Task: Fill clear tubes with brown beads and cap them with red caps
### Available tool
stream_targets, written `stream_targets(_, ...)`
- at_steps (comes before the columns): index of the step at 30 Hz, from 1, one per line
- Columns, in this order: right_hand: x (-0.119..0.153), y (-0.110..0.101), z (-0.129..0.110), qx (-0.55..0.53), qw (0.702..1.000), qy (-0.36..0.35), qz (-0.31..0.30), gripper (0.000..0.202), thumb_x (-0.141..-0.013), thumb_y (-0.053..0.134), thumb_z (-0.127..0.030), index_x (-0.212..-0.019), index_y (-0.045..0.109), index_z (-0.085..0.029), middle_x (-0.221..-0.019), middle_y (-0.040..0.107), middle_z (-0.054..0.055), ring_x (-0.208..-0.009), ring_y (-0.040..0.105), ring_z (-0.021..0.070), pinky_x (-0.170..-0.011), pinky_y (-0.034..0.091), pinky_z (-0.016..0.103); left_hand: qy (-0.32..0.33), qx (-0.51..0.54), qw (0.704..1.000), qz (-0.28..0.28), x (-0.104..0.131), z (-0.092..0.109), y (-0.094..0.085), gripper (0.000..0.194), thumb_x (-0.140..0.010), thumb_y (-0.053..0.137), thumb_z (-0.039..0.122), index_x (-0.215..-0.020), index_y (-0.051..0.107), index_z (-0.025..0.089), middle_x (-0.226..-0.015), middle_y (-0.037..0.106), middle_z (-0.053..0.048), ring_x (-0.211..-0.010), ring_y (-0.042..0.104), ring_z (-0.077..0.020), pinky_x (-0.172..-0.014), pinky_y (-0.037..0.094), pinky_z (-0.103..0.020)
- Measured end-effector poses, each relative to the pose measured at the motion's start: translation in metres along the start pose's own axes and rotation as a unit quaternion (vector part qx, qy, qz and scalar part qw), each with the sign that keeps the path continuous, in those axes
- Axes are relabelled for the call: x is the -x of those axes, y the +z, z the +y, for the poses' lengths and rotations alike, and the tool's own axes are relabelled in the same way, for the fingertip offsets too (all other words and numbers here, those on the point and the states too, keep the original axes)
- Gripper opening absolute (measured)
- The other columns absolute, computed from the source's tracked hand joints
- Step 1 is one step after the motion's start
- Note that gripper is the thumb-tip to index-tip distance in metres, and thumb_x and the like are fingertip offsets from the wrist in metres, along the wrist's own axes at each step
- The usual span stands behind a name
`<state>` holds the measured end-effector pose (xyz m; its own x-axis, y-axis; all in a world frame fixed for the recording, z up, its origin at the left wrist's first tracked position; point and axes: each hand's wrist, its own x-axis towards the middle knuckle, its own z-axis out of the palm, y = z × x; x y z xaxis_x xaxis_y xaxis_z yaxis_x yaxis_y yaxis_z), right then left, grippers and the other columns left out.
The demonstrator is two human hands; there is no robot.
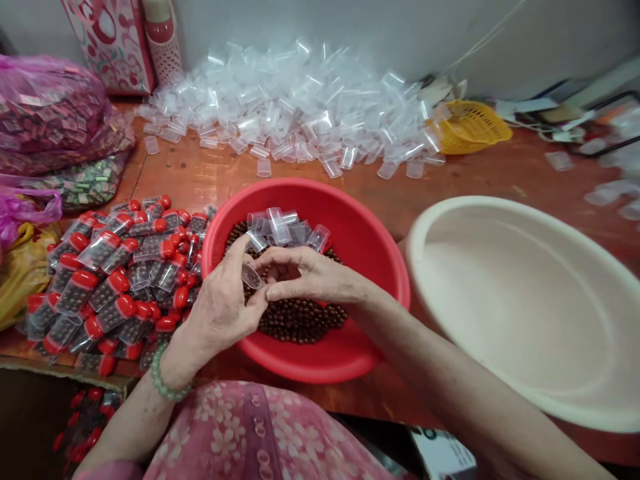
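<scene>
Over the red basin, my left hand is closed around a small clear plastic container, its open oval mouth tilted towards me. My right hand is at the container's mouth, fingers curled and thumb tip close to the rim; what lies in its fingers is hidden. Below the hands are dark brown round beads in the basin. Several empty clear containers lie on the beads towards the basin's far side.
Filled containers with red caps are heaped at left. Along the wall lies a large pile of clear containers beside a yellow basket. A white basin stands at right. Purple plastic bags and a box are at left.
</scene>
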<state>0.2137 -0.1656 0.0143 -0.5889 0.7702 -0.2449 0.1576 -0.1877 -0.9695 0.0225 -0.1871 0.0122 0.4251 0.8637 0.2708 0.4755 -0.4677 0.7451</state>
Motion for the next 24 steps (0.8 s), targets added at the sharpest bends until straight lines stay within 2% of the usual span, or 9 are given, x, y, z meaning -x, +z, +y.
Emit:
stream_targets(2, 0.001, -0.002, 0.005, -0.038, 0.999, 0.018, -0.003, 0.041, -0.072, 0.077, -0.036, -0.108, 0.065, -0.02, -0.084, 0.066, -0.001, -0.074, 0.059, 0.0119, -0.071, 0.049, 0.028, -0.019, 0.037, 0.999, -0.009, 0.001, -0.002, 0.001, 0.066, -0.077, 0.06, 0.013, -0.137, 0.031, 0.014, -0.107, 0.065, -0.009, -0.092, 0.065, -0.0171, -0.084, 0.053, -0.029)
stream_targets(7, 0.0, 0.003, 0.01, -0.095, 0.994, 0.047, 0.0, 0.045, -0.066, 0.083, -0.031, -0.104, 0.064, -0.016, -0.084, 0.066, -0.001, -0.074, 0.06, 0.0112, -0.075, 0.049, 0.028, -0.028, 0.069, 0.997, 0.021, 0.008, -0.007, 0.008, 0.055, -0.079, 0.063, 0.014, -0.129, 0.038, 0.015, -0.104, 0.069, -0.008, -0.093, 0.068, -0.0172, -0.086, 0.054, -0.029)
stream_targets(12, -0.002, 0.012, 0.007, -0.059, 0.998, 0.03, 0.022, 0.047, -0.065, 0.083, -0.032, -0.105, 0.065, -0.017, -0.088, 0.066, 0.001, -0.082, 0.061, 0.0145, -0.08, 0.049, 0.031, 0.019, 0.014, 0.999, 0.036, 0.015, -0.013, 0.015, 0.064, -0.079, 0.063, 0.009, -0.136, 0.035, 0.013, -0.119, 0.065, -0.015, -0.109, 0.066, -0.0216, -0.096, 0.054, -0.033)
stream_targets(15, -0.003, 0.01, 0.007, -0.053, 0.998, 0.015, 0.044, 0.053, -0.067, 0.08, -0.034, -0.113, 0.063, -0.017, -0.095, 0.067, 0.002, -0.086, 0.062, 0.0155, -0.082, 0.049, 0.032, 0.045, -0.006, 0.998, 0.035, 0.018, -0.014, 0.014, 0.068, -0.082, 0.062, 0.012, -0.142, 0.03, 0.011, -0.128, 0.06, -0.018, -0.117, 0.062, -0.0237, -0.098, 0.053, -0.034)
stream_targets(17, -0.003, 0.005, 0.007, -0.015, 0.999, 0.021, 0.037, 0.052, -0.069, 0.078, -0.038, -0.115, 0.064, -0.018, -0.091, 0.067, 0.001, -0.083, 0.061, 0.0154, -0.08, 0.049, 0.031, 0.054, -0.022, 0.998, 0.035, 0.021, -0.011, 0.008, 0.066, -0.084, 0.059, 0.011, -0.143, 0.03, 0.01, -0.134, 0.054, -0.02, -0.124, 0.057, -0.0256, -0.1, 0.053, -0.036)
stream_targets(19, -0.003, 0.0, 0.006, 0.085, 0.995, 0.049, 0.014, 0.044, -0.072, 0.076, -0.04, -0.108, 0.066, -0.017, -0.084, 0.065, 0.0, -0.079, 0.06, 0.0154, -0.076, 0.048, 0.03, 0.049, -0.037, 0.997, 0.036, 0.025, -0.003, -0.005, 0.06, -0.086, 0.056, 0.009, -0.141, 0.034, 0.01, -0.139, 0.049, -0.02, -0.127, 0.054, -0.0259, -0.102, 0.051, -0.038)
stream_targets(21, -0.004, -0.003, 0.005, 0.258, 0.963, 0.077, -0.006, 0.035, -0.074, 0.075, -0.036, -0.101, 0.067, -0.015, -0.087, 0.065, 0.002, -0.081, 0.061, 0.0173, -0.075, 0.048, 0.03, 0.039, -0.018, 0.999, 0.017, 0.031, 0.011, -0.025, 0.05, -0.086, 0.055, 0.009, -0.135, 0.044, 0.012, -0.137, 0.052, -0.017, -0.122, 0.057, -0.0224, -0.101, 0.052, -0.034)
stream_targets(22, -0.005, -0.003, 0.004, 0.357, 0.93, 0.087, -0.011, 0.031, -0.075, 0.075, -0.031, -0.099, 0.067, -0.014, -0.092, 0.065, 0.005, -0.085, 0.061, 0.0191, -0.077, 0.048, 0.031, 0.04, 0.009, 0.999, -0.001, 0.035, 0.019, -0.035, 0.044, -0.086, 0.055, 0.008, -0.129, 0.05, 0.015, -0.132, 0.057, -0.013, -0.116, 0.06, -0.0193, -0.099, 0.053, -0.03)
stream_targets(24, -0.007, -0.001, 0.004, 0.538, 0.838, 0.095, -0.01, 0.024, -0.077, 0.072, -0.021, -0.098, 0.067, -0.012, -0.103, 0.063, 0.011, -0.096, 0.061, 0.0243, -0.082, 0.048, 0.034, 0.054, 0.078, 0.994, -0.055, 0.047, 0.035, -0.051, 0.04, -0.084, 0.055, 0.007, -0.121, 0.057, 0.022, -0.116, 0.067, -0.005, -0.103, 0.065, -0.015, -0.088, 0.057, -0.024)
